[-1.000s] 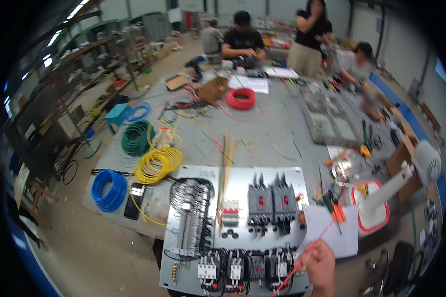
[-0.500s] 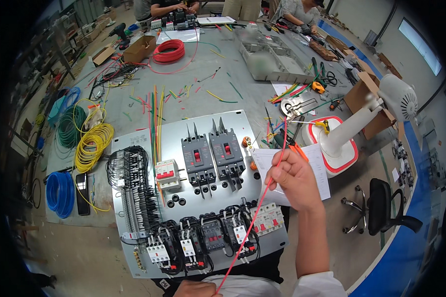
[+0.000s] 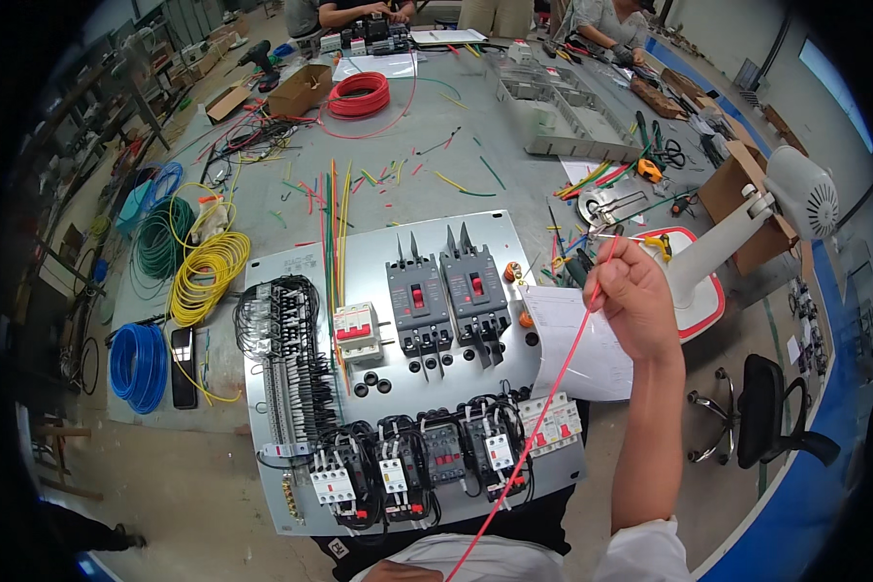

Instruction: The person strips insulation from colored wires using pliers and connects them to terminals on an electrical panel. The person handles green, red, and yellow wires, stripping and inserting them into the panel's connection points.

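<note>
Right hand (image 3: 636, 299) pinches slender red wire (image 3: 563, 373) over a metal panel (image 3: 369, 267); left hand's (image 3: 403, 572) grip I can't tell

Panel (image 3: 427, 398): left of the right grip (image 3: 638, 299)
Wire (image 3: 529, 451): from the grip across the panel
Paper (image 3: 592, 369): below the grip
Fan (image 3: 732, 242): right of it
Tray (image 3: 584, 152): beyond it, on the tabletop (image 3: 480, 126)
Coils (image 3: 209, 281): far left
</note>
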A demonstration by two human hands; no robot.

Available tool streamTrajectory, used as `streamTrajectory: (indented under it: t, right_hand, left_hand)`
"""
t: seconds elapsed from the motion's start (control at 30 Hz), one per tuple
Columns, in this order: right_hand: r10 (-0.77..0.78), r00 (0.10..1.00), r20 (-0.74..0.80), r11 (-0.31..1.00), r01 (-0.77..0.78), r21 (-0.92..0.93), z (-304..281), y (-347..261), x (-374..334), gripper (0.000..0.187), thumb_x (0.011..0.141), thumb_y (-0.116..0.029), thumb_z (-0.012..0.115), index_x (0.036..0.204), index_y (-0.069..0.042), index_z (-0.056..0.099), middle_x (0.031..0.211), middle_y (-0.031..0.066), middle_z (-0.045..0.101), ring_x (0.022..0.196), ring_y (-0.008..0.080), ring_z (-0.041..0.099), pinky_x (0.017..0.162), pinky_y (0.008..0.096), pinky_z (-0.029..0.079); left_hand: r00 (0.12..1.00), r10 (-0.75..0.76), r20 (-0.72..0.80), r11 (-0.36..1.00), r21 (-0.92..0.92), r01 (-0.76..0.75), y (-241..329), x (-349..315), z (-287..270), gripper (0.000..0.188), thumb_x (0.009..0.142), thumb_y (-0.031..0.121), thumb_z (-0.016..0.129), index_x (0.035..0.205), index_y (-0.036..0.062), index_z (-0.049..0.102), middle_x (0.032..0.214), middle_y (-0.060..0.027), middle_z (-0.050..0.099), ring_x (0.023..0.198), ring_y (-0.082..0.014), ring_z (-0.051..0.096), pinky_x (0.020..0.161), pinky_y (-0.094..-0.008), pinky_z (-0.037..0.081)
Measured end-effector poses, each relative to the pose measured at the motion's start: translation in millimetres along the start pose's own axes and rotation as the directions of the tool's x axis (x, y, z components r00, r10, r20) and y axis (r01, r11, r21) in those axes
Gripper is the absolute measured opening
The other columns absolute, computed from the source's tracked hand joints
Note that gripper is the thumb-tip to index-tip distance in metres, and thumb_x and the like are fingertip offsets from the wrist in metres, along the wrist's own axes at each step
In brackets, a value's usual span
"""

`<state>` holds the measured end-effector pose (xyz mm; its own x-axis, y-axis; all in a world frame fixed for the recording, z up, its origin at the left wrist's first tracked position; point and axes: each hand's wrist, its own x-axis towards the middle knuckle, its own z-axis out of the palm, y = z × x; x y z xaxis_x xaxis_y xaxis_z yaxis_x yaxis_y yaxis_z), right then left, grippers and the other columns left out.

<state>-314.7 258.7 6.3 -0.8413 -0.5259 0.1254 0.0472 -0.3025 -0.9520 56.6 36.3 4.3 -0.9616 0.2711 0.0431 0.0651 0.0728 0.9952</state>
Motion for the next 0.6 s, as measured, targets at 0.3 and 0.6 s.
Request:
streamTrajectory:
  t: [0.3,0.6]
  right_hand:
    - [0.026,1.000,-0.017,0.997,-0.025,0.076,-11.6,-0.4,6.9,0.016,0.106,-0.021,0.057,0.105,-0.004,0.059,0.079,0.0050,0.066,0.065,0.0093,0.059,0.064,0.0231,0.048]
    - [-0.022,0.990,-0.142,0.996,0.034,0.081,-8.5,5.5,7.5,0.025,0.108,-0.027,0.054,0.098,-0.005,0.062,0.075,0.0025,0.064,0.062,0.0075,0.056,0.060,0.0215,0.045]
  left_hand:
    - [0.999,0.031,-0.016,0.999,0.023,-0.030,7.9,-0.2,5.9,0.028,0.090,0.006,0.061,0.069,0.0028,0.044,0.062,-0.0127,0.039,0.052,-0.0346,0.044,0.049,-0.0442,0.033]
    - [1.000,-0.012,-0.003,1.000,0.024,0.012,13.8,2.8,10.4,0.029,0.091,0.007,0.061,0.069,0.0024,0.042,0.065,-0.0138,0.039,0.055,-0.0350,0.043,0.052,-0.0439,0.033]
